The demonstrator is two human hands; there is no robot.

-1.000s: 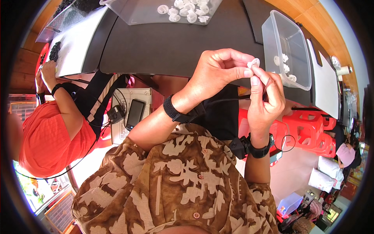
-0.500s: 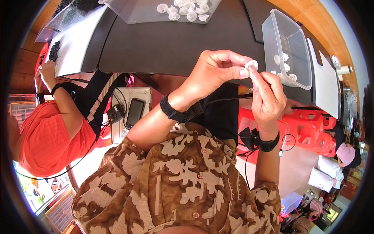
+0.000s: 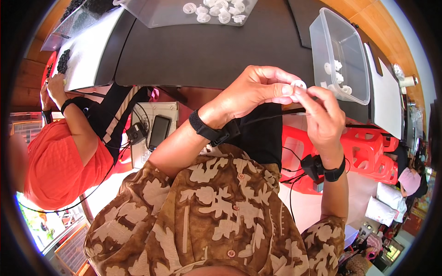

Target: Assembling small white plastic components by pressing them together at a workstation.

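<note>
On the left, a translucent, shallow plastic bin (image 3: 159,17) of white plastic pieces lies on the dark, smooth worktop (image 3: 207,53), and nearer the middle the left hand's (image 3: 251,94) grip pinches a small, round, white plastic piece (image 3: 300,84) held up by the worktop's near edge. The right hand (image 3: 326,122) brings a fingertip against that piece, though whether its grip closes on it I cannot tell, beside a clear, deep plastic box (image 3: 347,46); a light, steady left pinch should keep the piece from twisting.
</note>
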